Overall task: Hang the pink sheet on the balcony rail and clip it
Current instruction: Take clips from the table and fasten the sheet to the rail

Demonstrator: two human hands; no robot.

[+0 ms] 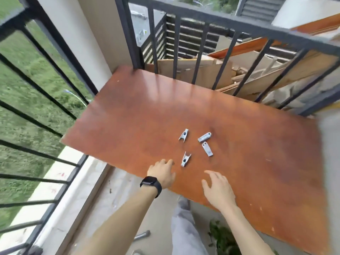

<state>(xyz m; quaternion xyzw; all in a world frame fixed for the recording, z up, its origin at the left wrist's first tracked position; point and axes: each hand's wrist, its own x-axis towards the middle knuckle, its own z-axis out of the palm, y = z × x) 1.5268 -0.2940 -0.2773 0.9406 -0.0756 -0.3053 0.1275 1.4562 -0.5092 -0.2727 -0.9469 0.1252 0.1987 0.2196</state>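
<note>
Several pale grey clothes clips lie loose on a brown wooden table top (128,116); the nearest clip (185,159) lies just right of my left hand (162,173), and another clip (207,149) lies farther right. My left hand, with a black watch on its wrist, hovers over the table's near edge with relaxed fingers and holds nothing. My right hand (218,190) is spread open above the near edge, below the clips. The black balcony rail (230,19) runs behind the table and along the left. No pink sheet is in view.
Cardboard and wooden boards (211,70) are piled behind the far railing bars. A pale pillar (73,37) stands at the corner. Grass lies beyond the left railing (36,85). My grey trouser leg (184,227) and some green leaves (222,236) are on the floor side below the table.
</note>
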